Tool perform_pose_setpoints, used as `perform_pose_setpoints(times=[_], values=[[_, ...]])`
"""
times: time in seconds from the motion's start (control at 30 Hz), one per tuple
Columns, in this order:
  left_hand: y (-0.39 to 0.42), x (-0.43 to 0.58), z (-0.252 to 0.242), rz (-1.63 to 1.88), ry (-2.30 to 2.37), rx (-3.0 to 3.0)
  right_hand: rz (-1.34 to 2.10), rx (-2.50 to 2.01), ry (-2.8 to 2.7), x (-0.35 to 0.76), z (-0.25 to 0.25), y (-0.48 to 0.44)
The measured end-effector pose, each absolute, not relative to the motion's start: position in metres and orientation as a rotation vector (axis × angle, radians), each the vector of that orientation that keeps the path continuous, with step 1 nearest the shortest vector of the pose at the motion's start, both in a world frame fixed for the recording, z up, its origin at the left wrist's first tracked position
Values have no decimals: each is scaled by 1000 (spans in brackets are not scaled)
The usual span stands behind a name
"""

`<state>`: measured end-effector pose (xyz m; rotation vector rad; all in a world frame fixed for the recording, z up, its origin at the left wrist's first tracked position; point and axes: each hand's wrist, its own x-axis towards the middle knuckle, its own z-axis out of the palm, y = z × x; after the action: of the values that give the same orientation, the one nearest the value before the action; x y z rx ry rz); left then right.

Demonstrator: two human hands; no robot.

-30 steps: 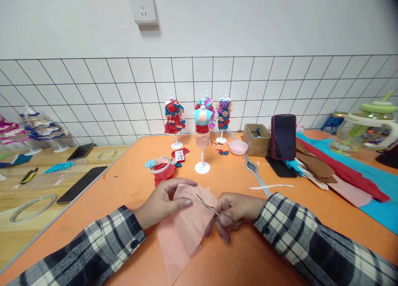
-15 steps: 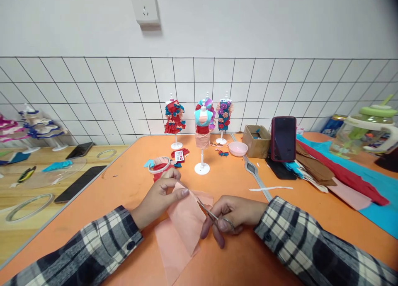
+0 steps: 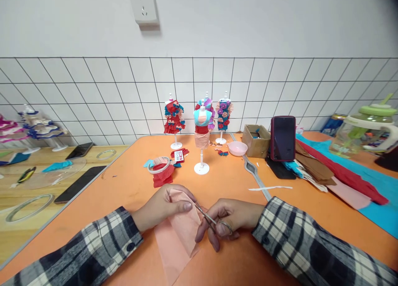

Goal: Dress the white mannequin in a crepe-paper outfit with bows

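Observation:
My left hand (image 3: 169,205) pinches a folded piece of peach crepe paper (image 3: 185,230) between thumb and fingers, low over the table. Its lower part hangs down over another flat peach layer. In my right hand (image 3: 226,219) is a pair of small metal scissors (image 3: 207,216), fingers through the handles. The blades point up and left and meet the right edge of the paper, close to my left fingertips. Just beyond stands a small white dress form (image 3: 202,130) wearing a light blue, red and peach outfit.
Several decorated dress forms (image 3: 174,118) stand behind. Red paper scraps (image 3: 163,177) and a tape roll (image 3: 151,170) lie left of centre. A pink bowl (image 3: 238,148), a cardboard box (image 3: 256,141), a phone (image 3: 282,139) and coloured paper strips (image 3: 345,170) are to the right.
My left hand has moved down and right, and its fingers have come nearer the scissors. The paper's upper corner is now tucked under them. My right hand has shifted slightly left and down.

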<state>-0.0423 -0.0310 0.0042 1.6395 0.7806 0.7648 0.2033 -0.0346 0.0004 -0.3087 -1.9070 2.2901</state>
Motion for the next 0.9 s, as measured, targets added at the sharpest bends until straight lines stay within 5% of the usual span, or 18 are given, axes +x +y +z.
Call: perform_pose_setpoints(times=[0.9], values=[[-30, -42, 0, 796, 798, 1289, 2267, -386, -1918, 206, -4, -33]])
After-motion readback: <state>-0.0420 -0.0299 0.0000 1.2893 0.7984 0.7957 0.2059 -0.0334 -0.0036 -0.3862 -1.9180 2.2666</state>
